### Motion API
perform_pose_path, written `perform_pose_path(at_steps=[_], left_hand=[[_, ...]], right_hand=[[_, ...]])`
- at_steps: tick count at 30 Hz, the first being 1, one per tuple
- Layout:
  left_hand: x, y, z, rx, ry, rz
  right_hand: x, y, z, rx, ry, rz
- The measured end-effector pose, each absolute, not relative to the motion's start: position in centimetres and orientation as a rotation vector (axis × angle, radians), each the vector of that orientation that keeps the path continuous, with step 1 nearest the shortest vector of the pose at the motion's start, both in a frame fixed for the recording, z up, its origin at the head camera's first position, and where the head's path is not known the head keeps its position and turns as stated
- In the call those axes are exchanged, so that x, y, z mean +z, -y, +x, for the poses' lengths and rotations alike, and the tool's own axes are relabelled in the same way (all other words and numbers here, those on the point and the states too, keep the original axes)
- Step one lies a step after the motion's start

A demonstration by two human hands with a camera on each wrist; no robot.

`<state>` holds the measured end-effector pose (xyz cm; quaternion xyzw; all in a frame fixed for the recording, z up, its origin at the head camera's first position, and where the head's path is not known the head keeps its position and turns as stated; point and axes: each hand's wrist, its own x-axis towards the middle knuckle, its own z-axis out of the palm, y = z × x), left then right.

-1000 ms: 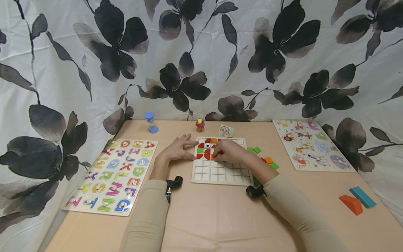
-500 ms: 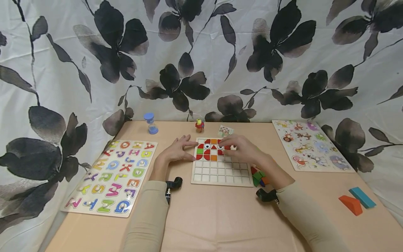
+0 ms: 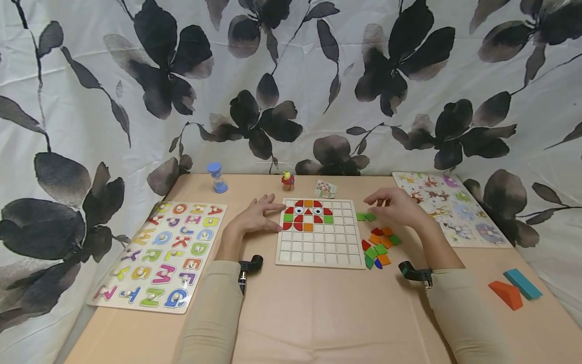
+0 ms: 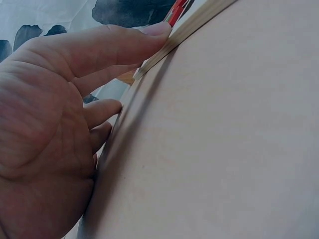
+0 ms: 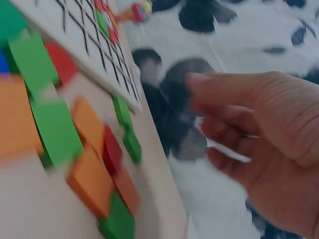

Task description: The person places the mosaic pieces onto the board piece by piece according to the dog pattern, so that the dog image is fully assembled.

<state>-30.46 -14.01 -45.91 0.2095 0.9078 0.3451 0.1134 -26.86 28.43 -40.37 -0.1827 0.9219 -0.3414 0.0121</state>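
A white wooden grid board (image 3: 323, 247) lies in the middle of the table, its upper left part filled with red, green, orange and eye-patterned tiles (image 3: 308, 211). My left hand (image 3: 256, 216) rests at the board's left side, fingers spread; in the left wrist view the thumb (image 4: 124, 47) touches the wooden edge. Off the board's right upper corner, my right hand (image 3: 394, 206) hovers near two green tiles (image 3: 366, 217), its fingers loosely bent. Nothing shows between its thumb and fingers in the right wrist view. Several loose tiles (image 3: 381, 240) in red, orange, green and blue lie right of the board.
A letter puzzle board (image 3: 159, 255) lies at left, an animal puzzle board (image 3: 454, 212) at right. Behind stand a blue sand timer (image 3: 218, 178), a small toy figure (image 3: 288, 181) and a picture card (image 3: 326, 189). Orange (image 3: 505, 294) and blue blocks (image 3: 523, 284) lie at front right.
My right hand has moved from over the tile pattern to the right, off the board, uncovering the pattern's right side and the loose tiles. My left hand has stayed in place.
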Motion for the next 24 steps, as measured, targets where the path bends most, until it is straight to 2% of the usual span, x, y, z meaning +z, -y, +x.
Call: perform_pose_path(at_steps=[8, 24], left_hand=[[-46.0, 14.0, -30.4, 1.027, -2.652, 0.612], [-45.8, 14.1, -30.5, 1.011, -2.651, 0.628]], right_hand=[[-42.5, -31.3, -27.2, -0.954, -2.536, -0.576], [-42.6, -30.2, -27.4, -0.943, -2.499, -0.615]])
